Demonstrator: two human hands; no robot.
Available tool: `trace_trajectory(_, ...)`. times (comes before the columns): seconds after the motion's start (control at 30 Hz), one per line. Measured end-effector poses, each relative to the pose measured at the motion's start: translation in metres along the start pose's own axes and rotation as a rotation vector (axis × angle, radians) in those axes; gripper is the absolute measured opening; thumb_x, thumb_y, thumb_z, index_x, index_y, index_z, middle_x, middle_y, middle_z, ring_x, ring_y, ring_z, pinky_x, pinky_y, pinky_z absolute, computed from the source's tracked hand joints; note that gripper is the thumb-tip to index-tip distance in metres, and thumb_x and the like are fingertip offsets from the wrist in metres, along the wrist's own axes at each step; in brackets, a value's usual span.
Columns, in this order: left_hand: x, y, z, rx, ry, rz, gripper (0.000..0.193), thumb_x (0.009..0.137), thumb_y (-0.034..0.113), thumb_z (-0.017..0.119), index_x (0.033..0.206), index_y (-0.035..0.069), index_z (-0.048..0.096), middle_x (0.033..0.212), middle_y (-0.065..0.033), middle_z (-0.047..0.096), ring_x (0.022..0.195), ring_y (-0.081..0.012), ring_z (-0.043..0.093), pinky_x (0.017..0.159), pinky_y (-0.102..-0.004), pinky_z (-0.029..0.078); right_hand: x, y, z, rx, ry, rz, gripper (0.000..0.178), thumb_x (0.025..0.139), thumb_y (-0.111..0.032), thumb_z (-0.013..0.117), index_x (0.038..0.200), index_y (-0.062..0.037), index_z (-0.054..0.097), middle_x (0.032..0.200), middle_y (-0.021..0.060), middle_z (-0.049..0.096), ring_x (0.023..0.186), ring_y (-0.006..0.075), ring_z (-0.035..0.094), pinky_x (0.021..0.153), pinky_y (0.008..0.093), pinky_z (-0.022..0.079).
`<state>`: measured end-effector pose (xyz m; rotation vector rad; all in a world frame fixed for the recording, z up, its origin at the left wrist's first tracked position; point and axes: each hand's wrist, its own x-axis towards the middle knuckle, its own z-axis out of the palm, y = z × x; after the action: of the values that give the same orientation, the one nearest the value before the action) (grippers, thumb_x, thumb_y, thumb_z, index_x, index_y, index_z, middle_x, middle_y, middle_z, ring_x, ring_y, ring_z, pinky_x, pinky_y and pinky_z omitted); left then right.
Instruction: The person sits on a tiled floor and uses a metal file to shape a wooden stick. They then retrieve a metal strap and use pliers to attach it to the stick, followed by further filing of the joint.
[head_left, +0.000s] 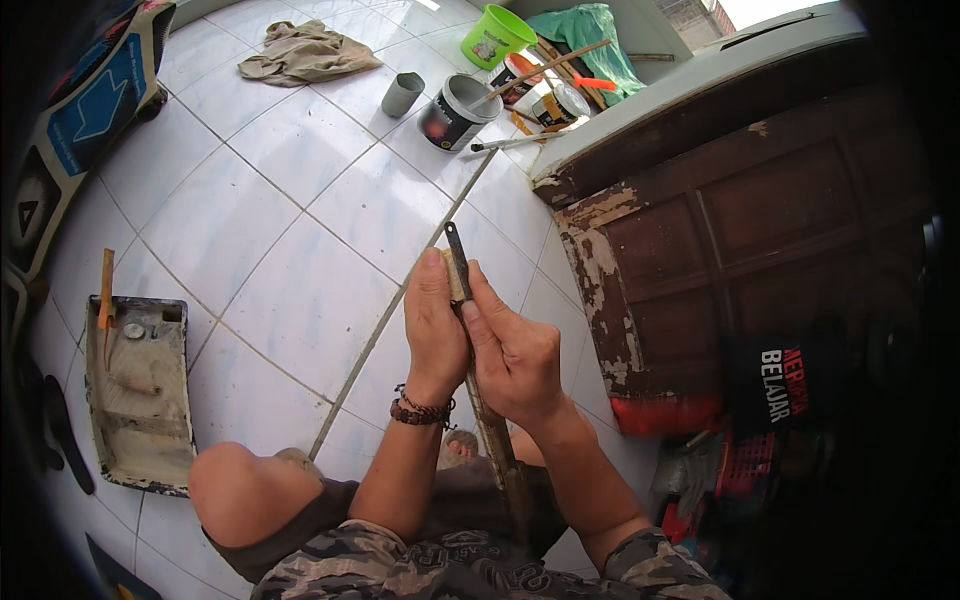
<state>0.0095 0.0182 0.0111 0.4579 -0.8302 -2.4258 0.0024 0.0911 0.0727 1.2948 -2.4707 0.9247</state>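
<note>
L to R: paint tray [190,400] w/ an orange tool [106,312] at its corner, down on the tiled floor [270,200]; crumpled cloth [308,54] up top. Mid-view, 2 hands close together: L hand [435,325] and R hand [518,365], both closed on a slim dark handle [459,262], holed tip up btwn them; long worn strip [492,430] running below twd the lap. Far R, brown panelled door [790,220], finish flaking.

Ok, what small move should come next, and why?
Perhaps steady the dark handle with the left hand before shifting the right hand: the right hand pinches it, the long strip runs below both hands, and any joint is hidden.
</note>
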Motion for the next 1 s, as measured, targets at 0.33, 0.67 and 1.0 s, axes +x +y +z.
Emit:
trace_trajectory(0.33,-0.002,-0.005,-0.003,-0.001,-0.043,0.050,0.041,0.105,0.039,0.035,0.080,0.010,0.050,0.068,0.0043,0.044,0.061,-0.0050,0.039,0.052,-0.0239,0.035,0.018,0.000,0.000,-0.016,-0.063,0.088,0.038,0.093,-0.005,0.057,0.129,0.0064,0.056,0.062,0.0190,0.059,0.048,0.0250,0.061,0.050,0.0320,0.047)
trace_trajectory(0.67,-0.006,-0.006,0.000,0.011,-0.049,0.026,0.040,0.105,0.038,0.035,0.083,0.009,0.051,0.071,0.0041,0.045,0.063,-0.0057,0.039,0.054,-0.0240,0.035,0.027,0.000,-0.001,-0.046,-0.074,0.105,0.039,0.092,-0.004,0.058,0.130,0.0038,0.056,0.063,0.0206,0.059,0.047,0.0234,0.058,0.048,0.0317,0.045)
trace_trajectory(1.0,-0.004,-0.002,-0.003,0.046,-0.042,0.026,0.041,0.106,0.038,0.032,0.081,0.010,0.049,0.071,0.0037,0.044,0.064,-0.0053,0.038,0.056,-0.0240,0.036,-0.003,0.004,0.005,-0.012,0.043,0.046,0.037,0.093,-0.007,0.057,0.129,0.0029,0.058,0.069,0.0217,0.063,0.051,0.0257,0.063,0.051,0.0327,0.048)
